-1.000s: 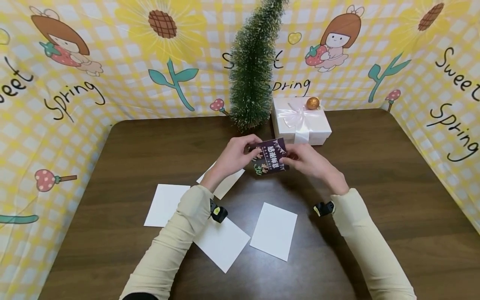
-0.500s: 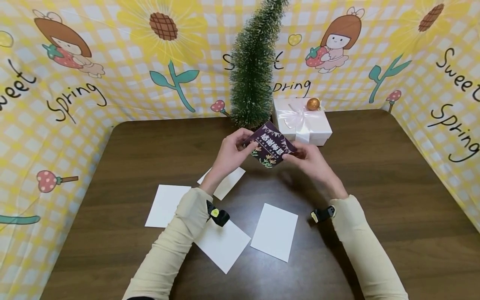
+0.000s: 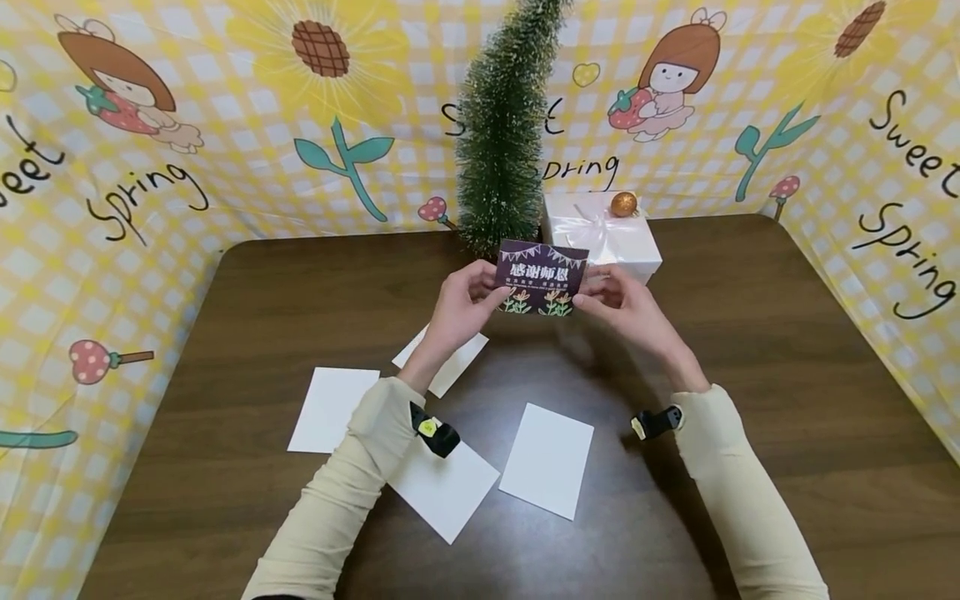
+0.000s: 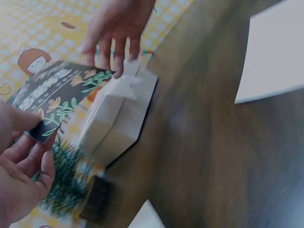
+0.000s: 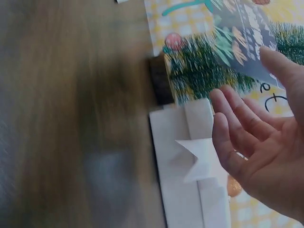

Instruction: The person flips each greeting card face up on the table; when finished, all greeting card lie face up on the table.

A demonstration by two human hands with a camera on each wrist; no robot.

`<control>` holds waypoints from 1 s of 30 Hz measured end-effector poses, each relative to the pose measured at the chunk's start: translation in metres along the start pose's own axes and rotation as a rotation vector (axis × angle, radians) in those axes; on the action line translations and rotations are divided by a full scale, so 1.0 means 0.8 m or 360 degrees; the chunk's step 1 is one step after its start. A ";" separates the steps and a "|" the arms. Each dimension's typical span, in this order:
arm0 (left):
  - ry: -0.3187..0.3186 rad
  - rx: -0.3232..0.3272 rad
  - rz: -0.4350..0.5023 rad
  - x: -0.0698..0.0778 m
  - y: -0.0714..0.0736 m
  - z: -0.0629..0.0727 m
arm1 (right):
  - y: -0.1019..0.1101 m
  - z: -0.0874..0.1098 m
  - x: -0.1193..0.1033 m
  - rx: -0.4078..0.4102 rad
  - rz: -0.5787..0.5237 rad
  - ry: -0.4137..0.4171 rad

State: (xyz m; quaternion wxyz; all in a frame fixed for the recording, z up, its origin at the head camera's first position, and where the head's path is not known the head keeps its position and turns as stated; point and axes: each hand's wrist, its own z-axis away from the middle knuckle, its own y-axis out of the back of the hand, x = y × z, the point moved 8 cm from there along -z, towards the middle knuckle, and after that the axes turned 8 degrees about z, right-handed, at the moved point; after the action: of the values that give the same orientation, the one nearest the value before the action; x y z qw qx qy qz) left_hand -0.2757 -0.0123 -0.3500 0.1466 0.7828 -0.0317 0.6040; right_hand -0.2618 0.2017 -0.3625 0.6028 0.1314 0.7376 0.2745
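A small dark purple card (image 3: 542, 277) with white Chinese characters, bunting and flowers is held up above the table, its printed face toward me and its lettering level. My left hand (image 3: 467, 304) pinches its left end, thumb (image 4: 27, 121) across the front and fingers behind. At the other end my right hand (image 3: 622, 304) has its fingers spread apart and relaxed, with the thumb tip (image 5: 268, 54) right at the card's edge. In the right wrist view those fingers stand apart from one another beside the card, over the white box behind.
Several white cards lie face-blank on the wooden table (image 3: 247, 333), including one at the left (image 3: 333, 408) and one in front (image 3: 547, 462). A small green tinsel tree (image 3: 498, 167) and a white gift box (image 3: 630, 246) with a ribbon and gold ball (image 3: 624, 204) stand behind.
The card has turned from its lettering running downward, through a diagonal, to level. It has risen slightly, and the right hand's fingers have loosened at its right edge. The table items stay put.
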 end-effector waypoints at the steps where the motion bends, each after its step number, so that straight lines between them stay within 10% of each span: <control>1: 0.0046 0.0028 0.0045 -0.003 -0.001 0.001 | -0.002 0.000 0.001 -0.0011 -0.0020 -0.0018; 6: 0.0163 0.0094 0.0039 -0.018 -0.008 0.008 | -0.009 0.002 -0.001 -0.0015 0.0105 -0.0056; 17: 0.0434 -0.0073 -0.0693 -0.069 -0.031 0.023 | -0.041 0.006 0.040 -0.0322 0.0519 -0.0280; 30: 0.0454 -0.0207 -0.1349 -0.078 -0.046 0.016 | -0.049 -0.001 0.055 -0.0382 0.0860 -0.0401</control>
State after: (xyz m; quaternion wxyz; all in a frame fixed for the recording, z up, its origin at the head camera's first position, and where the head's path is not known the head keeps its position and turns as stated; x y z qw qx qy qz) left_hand -0.2724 0.0115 -0.4198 0.4328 0.6246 0.2742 0.5893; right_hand -0.2675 0.1925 -0.4207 0.6059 0.2835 0.5579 0.4912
